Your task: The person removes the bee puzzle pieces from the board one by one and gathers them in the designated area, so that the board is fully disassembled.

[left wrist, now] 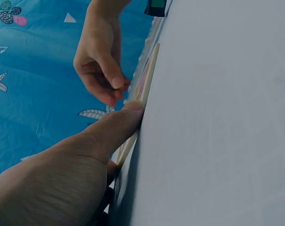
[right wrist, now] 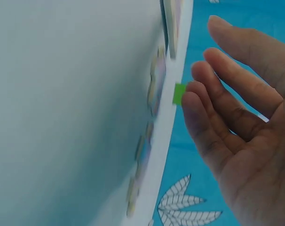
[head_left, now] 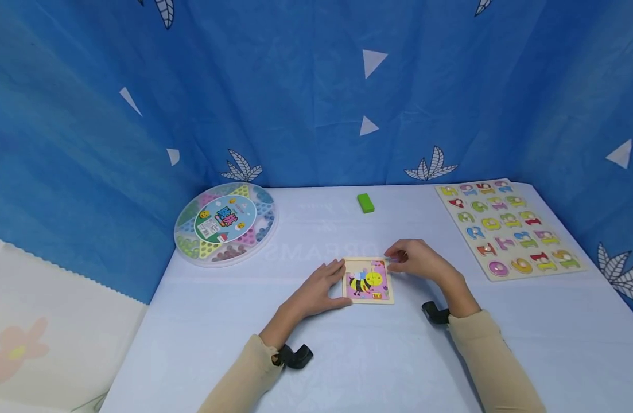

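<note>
A small square bee jigsaw puzzle (head_left: 368, 287) in a pale wooden frame sits in the middle of the table; plain wood shows at its upper left. My left hand (head_left: 321, 289) holds the frame's left side, thumb at the lower corner and fingers at the upper one. In the left wrist view the thumb (left wrist: 130, 110) lies on the frame's edge. My right hand (head_left: 416, 261) is at the upper right corner. Its fingers (right wrist: 236, 110) are loosely bent and apart from the thumb, with nothing between them. Loose jigsaw pieces (right wrist: 154, 87) lie below it, hidden in the head view.
A green block (head_left: 365, 203) lies behind the puzzle. At the back left is a round Chinese checkers board (head_left: 225, 223) with coloured marbles. A wooden letter board (head_left: 509, 229) with knobbed pieces lies at the right. Blue curtain (head_left: 306, 103) borders the table's back.
</note>
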Available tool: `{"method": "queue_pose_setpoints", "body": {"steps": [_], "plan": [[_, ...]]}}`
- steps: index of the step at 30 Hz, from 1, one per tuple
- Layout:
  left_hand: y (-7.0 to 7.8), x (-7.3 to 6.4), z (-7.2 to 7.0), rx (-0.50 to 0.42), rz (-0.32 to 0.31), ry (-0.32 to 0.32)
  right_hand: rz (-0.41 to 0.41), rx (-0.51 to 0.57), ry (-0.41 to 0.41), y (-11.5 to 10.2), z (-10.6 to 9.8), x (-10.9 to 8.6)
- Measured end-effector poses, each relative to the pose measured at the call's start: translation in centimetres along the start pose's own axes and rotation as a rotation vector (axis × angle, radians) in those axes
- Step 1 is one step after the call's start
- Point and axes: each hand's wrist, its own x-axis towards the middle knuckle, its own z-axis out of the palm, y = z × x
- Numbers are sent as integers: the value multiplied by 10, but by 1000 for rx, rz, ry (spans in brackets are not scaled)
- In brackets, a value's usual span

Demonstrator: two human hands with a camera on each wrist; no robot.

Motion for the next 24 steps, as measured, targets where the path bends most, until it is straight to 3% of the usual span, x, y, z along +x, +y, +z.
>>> {"method": "queue_pose_setpoints", "body": {"steps": [9, 24], "plan": [[-3, 0, 6, 2, -11, -10, 9, 18, -5, -5, 15, 1], [-1, 1, 3, -4, -2, 12, 22, -60, -50, -10, 16, 15]]}}
